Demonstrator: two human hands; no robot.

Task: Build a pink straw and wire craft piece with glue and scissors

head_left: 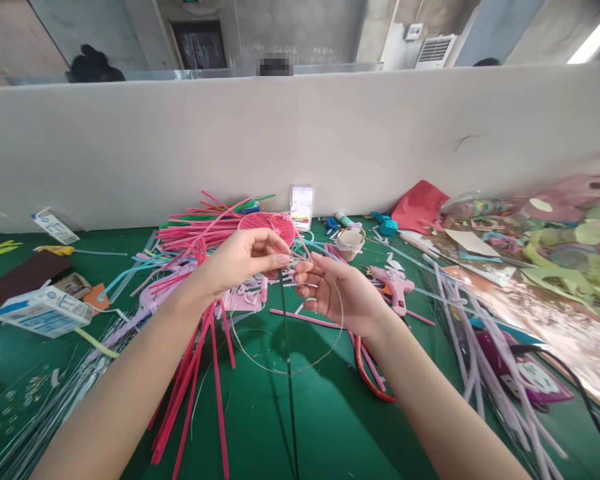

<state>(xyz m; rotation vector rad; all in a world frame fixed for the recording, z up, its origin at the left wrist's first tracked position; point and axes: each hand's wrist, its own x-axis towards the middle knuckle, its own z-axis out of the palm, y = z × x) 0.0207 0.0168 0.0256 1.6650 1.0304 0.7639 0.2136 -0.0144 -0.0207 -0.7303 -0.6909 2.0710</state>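
My left hand (pixel 247 259) is closed, thumb and forefinger pinched on the top of a thin dark green stem (pixel 289 373) that hangs down over the table. My right hand (pixel 347 293) is just to its right, with thumb and forefinger together on a clear thread (pixel 313 367) and the other fingers loosely curled. The thread droops in a wide loop between both hands and passes by the stem. Fingertips hide the spot where stem and thread meet. Behind my left hand lie a round pink piece (pixel 280 227) and many pink rods (pixel 195 233).
A pink glue gun (pixel 397 287) and a paper cup (pixel 349 243) stand beyond my right hand. Red-handled pliers (pixel 367 377) lie below it. Wires (pixel 75 393) and a milk carton (pixel 45 310) are at left, lilac strips (pixel 473 353) at right. A white partition (pixel 230 147) stands behind.
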